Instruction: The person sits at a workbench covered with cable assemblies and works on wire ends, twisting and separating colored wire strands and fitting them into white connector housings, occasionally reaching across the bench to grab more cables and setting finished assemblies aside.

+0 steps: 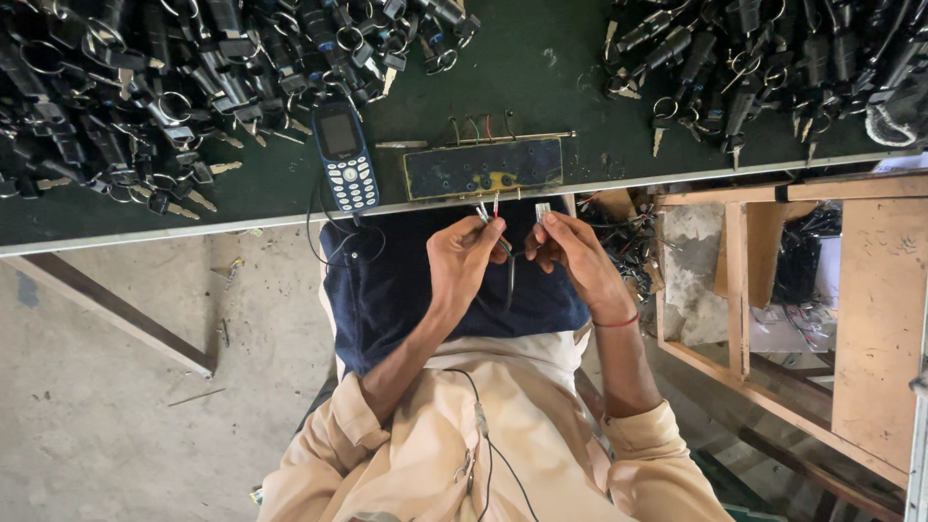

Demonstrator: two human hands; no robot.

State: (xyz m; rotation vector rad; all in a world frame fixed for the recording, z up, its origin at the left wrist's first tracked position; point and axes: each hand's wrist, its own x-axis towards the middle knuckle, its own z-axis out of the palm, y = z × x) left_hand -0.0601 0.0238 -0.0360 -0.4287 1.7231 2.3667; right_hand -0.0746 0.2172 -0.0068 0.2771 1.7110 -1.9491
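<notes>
My left hand (464, 256) pinches a bundle of thin coloured wires (486, 212) whose bared ends stick up toward the bench edge. My right hand (570, 249) holds a small white plastic connector (542, 209) just to the right of those wire tips. A dark cable (509, 280) hangs down between the two hands over my blue lap cloth (387, 290). Both hands hover just below the edge of the green-topped bench (541, 58).
A dark test board (483, 169) with short wires lies at the bench edge above my hands, a blue keypad phone (343, 155) to its left. Heaps of black ignition locks with keys (145, 87) fill both bench sides. A wooden crate (773, 280) stands at the right.
</notes>
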